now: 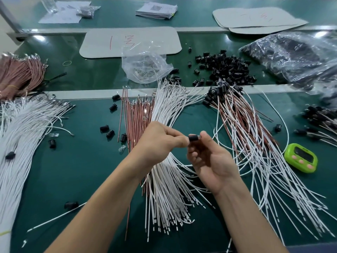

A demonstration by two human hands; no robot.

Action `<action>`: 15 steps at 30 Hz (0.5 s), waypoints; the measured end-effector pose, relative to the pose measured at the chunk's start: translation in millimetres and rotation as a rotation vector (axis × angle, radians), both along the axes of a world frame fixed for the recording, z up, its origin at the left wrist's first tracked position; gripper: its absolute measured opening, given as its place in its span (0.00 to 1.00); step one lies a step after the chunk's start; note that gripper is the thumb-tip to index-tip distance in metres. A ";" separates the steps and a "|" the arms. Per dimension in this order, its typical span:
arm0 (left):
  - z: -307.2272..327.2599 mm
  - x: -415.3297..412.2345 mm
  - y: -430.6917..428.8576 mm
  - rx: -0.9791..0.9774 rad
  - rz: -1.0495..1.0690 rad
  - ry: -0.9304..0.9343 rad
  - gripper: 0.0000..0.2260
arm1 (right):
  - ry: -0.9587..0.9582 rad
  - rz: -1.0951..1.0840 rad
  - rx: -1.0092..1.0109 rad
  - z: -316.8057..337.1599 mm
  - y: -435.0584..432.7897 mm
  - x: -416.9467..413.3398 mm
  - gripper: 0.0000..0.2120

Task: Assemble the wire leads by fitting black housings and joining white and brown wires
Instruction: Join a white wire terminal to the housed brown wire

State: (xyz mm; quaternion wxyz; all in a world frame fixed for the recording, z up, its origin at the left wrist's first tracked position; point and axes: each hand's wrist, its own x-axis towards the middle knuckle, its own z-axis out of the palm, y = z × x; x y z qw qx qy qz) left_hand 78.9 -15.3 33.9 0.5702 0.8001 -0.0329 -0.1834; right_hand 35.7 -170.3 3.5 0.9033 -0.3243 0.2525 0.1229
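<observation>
Perhaps midway: pinching small black cylindrical plastic housing (193,138) between left hand (160,141) and right hand (209,157), finished brown-and-white housed leads (246,136) beside loose thin white wires (164,183).

— Green-topped workbench (82,170) fills the view and runs well back.
— Yes, with a pale strip (91,94) crossing it side to side. Bright glare (39,38) on the far band, and a metal post (8,15) at top left.

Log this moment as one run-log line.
stage: fitting housing | left hand: pinches black housing | right hand: pinches same housing | underneath: white wires | wire in housing: cannot tell
</observation>
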 end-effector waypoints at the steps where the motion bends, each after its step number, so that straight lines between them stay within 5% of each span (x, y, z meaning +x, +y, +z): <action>1: -0.6 -0.9 -0.1 0.004 -0.006 -0.007 0.08 | 0.008 0.010 -0.005 0.8 -0.8 -0.5 0.12; 15: 14.6 -3.9 -25.5 0.240 -0.035 -0.234 0.08 | -0.100 -0.192 -0.048 15.3 20.2 -12.5 0.10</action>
